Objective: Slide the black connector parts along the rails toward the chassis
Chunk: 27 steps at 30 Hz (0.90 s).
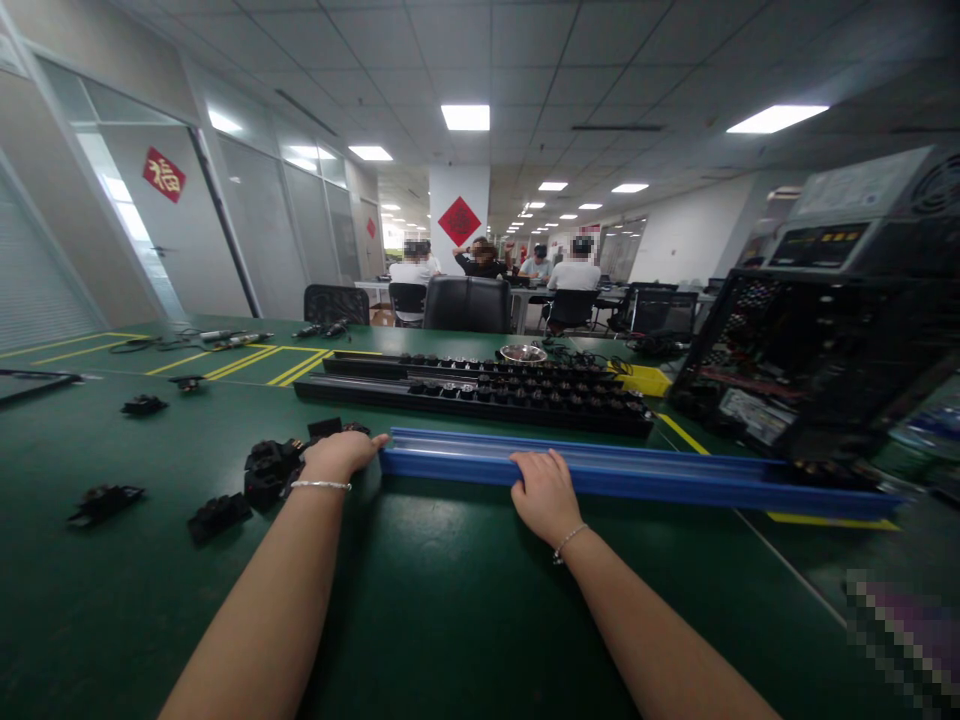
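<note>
A long blue channel tray lies across the green table in front of me. My left hand rests at its left end, fingers curled over a pile of small black parts. Over the tray's near wall, a little right of that end, lies my right hand with its fingers on the rim. A few black parts sit in the tray's far right end.
Two long black trays filled with small black parts lie behind the blue one. Loose black parts are scattered at left. An open computer case stands at right. Several people sit at desks far behind.
</note>
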Each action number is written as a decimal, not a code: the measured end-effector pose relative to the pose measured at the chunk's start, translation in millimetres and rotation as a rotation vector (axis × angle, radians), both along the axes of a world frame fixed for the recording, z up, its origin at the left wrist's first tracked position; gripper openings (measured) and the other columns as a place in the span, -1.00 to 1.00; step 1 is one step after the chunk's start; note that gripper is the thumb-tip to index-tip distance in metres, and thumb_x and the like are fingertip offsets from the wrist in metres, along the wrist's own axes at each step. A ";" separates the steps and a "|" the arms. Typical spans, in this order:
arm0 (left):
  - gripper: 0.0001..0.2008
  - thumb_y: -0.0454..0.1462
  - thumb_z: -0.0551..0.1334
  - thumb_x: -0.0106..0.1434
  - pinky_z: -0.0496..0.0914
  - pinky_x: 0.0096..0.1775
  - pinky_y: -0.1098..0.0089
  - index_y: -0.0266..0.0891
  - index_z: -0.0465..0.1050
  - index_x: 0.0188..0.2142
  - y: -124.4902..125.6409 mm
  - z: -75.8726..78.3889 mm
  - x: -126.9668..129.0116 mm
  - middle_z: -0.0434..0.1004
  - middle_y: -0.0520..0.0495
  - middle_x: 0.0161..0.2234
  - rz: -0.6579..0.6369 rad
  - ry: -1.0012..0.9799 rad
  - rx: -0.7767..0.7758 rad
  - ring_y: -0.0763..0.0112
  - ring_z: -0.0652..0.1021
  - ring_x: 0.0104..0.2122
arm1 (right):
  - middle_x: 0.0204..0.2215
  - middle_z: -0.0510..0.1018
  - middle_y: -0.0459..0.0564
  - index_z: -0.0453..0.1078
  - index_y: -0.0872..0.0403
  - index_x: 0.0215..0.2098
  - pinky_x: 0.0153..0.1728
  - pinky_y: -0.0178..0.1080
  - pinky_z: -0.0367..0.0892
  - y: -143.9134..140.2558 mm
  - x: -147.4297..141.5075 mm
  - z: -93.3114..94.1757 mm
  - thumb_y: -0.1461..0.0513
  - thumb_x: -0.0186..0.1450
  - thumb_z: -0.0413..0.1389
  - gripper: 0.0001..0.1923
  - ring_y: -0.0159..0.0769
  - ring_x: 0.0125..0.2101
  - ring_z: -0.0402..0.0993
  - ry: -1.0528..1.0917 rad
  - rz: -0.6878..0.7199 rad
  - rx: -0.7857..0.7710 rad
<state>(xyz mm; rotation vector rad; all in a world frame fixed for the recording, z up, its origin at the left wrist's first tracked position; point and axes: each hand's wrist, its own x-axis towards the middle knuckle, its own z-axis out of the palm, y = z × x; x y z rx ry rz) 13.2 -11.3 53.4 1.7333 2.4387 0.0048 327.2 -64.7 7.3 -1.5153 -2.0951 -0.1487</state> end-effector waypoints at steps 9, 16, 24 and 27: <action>-0.30 0.22 -0.02 0.05 0.28 -0.09 -0.02 -0.21 0.50 -0.10 0.6 -1.5 -10.6 0.46 -0.34 -0.03 0.064 -0.001 0.046 -0.14 0.42 -0.03 | -0.13 0.50 -0.01 0.37 0.06 -0.10 0.15 -0.11 -0.12 -0.9 -0.5 1.3 0.33 0.14 -0.07 -0.62 -0.26 -0.07 0.31 0.010 0.001 -0.013; -0.22 0.22 -0.05 0.05 0.23 -0.03 -0.02 -0.25 0.38 0.04 -9.7 15.2 -10.0 0.28 -0.31 0.13 0.255 -0.032 -0.093 -0.17 0.30 0.09 | -0.14 0.50 -0.02 0.37 0.05 -0.10 0.15 -0.12 -0.11 0.7 0.2 -0.1 0.33 0.14 -0.07 -0.63 -0.27 -0.07 0.31 -0.012 -0.001 -0.006; -0.20 0.22 -0.06 0.05 0.19 -0.01 -0.06 -0.27 0.34 0.07 -10.9 16.5 -9.6 0.22 -0.35 0.16 0.298 -0.019 -0.132 -0.21 0.25 0.12 | -0.14 0.50 -0.02 0.36 0.05 -0.10 0.15 -0.12 -0.12 1.0 0.0 -0.7 0.32 0.14 -0.07 -0.63 -0.27 -0.08 0.31 -0.013 -0.005 -0.004; -0.20 0.22 -0.06 0.05 0.18 0.00 -0.06 -0.28 0.35 0.07 -11.7 16.1 -7.9 0.21 -0.36 0.16 0.304 -0.001 -0.125 -0.23 0.21 0.13 | -0.13 0.50 -0.02 0.36 0.05 -0.09 0.15 -0.12 -0.12 0.8 -0.2 -0.3 0.32 0.15 -0.07 -0.63 -0.27 -0.07 0.30 -0.011 -0.004 -0.016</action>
